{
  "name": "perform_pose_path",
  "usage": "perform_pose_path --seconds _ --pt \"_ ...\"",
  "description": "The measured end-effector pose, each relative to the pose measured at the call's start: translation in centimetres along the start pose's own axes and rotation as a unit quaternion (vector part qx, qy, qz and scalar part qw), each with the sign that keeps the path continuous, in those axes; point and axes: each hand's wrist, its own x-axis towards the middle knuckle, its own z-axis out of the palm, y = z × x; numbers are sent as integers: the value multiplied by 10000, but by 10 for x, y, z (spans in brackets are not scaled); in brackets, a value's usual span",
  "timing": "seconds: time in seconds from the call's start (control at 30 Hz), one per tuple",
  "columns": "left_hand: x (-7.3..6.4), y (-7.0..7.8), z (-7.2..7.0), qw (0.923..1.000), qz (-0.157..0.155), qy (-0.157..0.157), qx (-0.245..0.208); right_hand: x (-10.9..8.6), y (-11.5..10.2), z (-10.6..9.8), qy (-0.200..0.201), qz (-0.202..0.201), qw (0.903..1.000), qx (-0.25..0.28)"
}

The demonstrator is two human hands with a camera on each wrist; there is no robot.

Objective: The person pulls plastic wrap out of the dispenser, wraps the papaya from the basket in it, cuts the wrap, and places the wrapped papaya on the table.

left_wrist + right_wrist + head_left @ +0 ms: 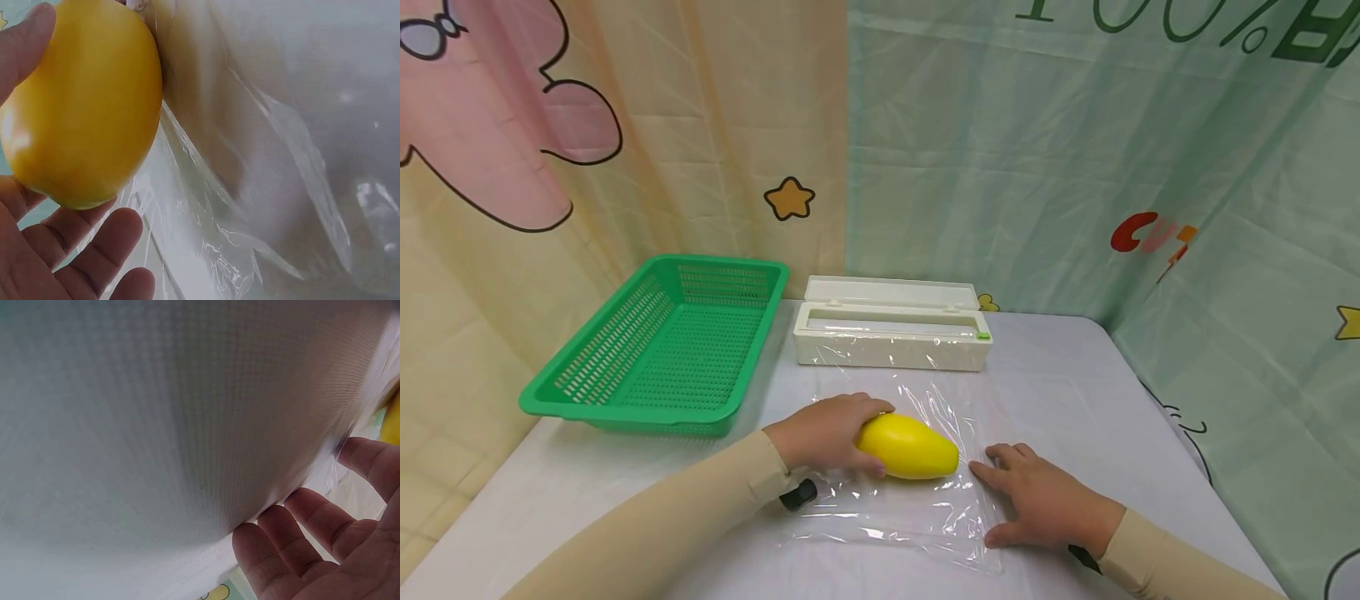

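A smooth yellow papaya (908, 447) lies on its side on a sheet of clear plastic wrap (917, 521), narrower end to the right. My left hand (831, 433) grips its left end, thumb on the near side. In the left wrist view the papaya (84, 103) sits between thumb and fingers, its greenish tip towards the palm. My right hand (1041, 496) has its fingers spread, fingertips right at the wrap's right edge. The right wrist view shows those fingertips (253, 540) against the white cloth, with a bit of the papaya (392, 422) at the side.
Behind the wrap stands a white plastic-wrap dispenser (891, 348), lid raised, the film coming forward over its front. A green slotted basket (748, 412) stands at the back left. White cloth covers the table (1067, 392), with printed curtains (985, 150) around it.
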Motion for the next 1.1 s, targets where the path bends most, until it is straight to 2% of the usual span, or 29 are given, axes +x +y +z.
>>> perform_pose_path --seconds 0.37,0.6,0.87,1.1 --pt "-7 -10 0 9993 -290 50 -225 1 -1 0 -87 80 9999 -18" --pt "-9 -17 0 9992 -258 46 -317 1 -1 0 -96 116 9999 -6" --pt "-9 -18 -1 9992 -234 -5 -327 0 0 0 -29 4 10000 -2" --pt "-9 -20 -1 9992 -216 -24 -330 0 -1 -1 -76 67 9999 36"
